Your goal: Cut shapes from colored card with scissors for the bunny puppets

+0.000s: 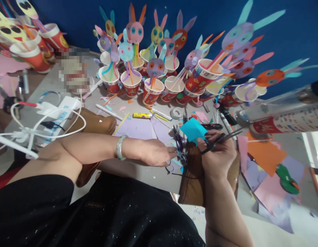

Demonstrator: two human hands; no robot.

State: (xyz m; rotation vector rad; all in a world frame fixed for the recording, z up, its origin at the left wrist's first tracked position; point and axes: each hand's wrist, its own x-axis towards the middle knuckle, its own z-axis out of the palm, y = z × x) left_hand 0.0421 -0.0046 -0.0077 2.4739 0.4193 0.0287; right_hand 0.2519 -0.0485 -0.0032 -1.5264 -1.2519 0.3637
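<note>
My right hand (pixel 219 154) is closed on black-handled scissors (pixel 215 144), whose blades point away to the right. A bright blue piece of paper (pixel 192 130) is pinched in the same hand, beside the thumb. My left hand (pixel 157 152), with a pale bangle (pixel 120 147) at the wrist, is low over the table. Its fingers are bent together among small paper scraps (pixel 178 161); a thin dark thing shows by the fingertips, too small to name. Just beyond those fingers lies a shiny dark purple object (pixel 178 139).
Several red paper cups (pixel 131 87) with paper rabbit heads stand along the blue wall. A yellow glue stick (pixel 142 116), a roll of tape (pixel 176 112) and pens lie before them. Orange paper (pixel 267 154) lies right; a power strip (pixel 59 118) with white cables is left.
</note>
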